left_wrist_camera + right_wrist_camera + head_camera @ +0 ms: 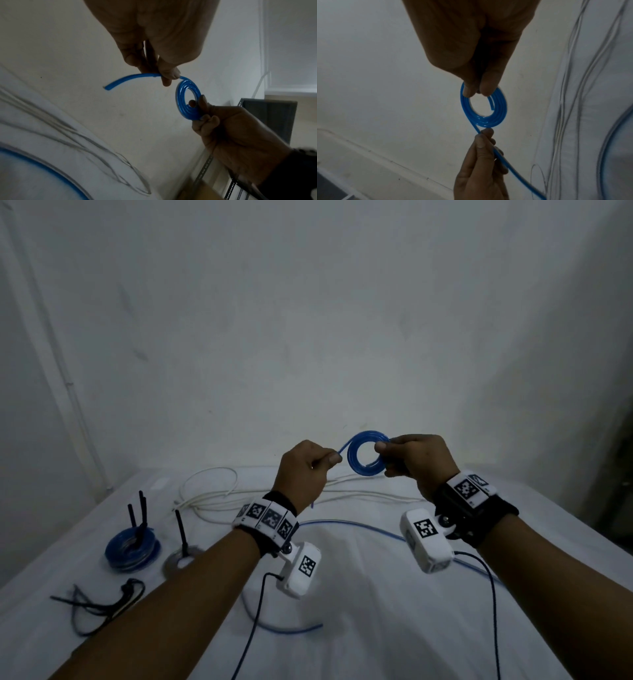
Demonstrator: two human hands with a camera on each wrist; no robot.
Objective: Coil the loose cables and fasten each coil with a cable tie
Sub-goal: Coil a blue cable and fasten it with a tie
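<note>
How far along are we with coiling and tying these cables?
Done: a stack of blue coils and a grey coil lie tied at the left. In hand: the right hand pinches a small blue coil while the left hand feeds the blue cable, much of it loose on the sheet. Left: the white cable, uncoiled; spare ties wait.

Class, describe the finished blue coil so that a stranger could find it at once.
Look at the white sheet, on its left side. The tied coil lies flat there beside a smaller grey coil. It alone is blue with black ties sticking up.
</note>
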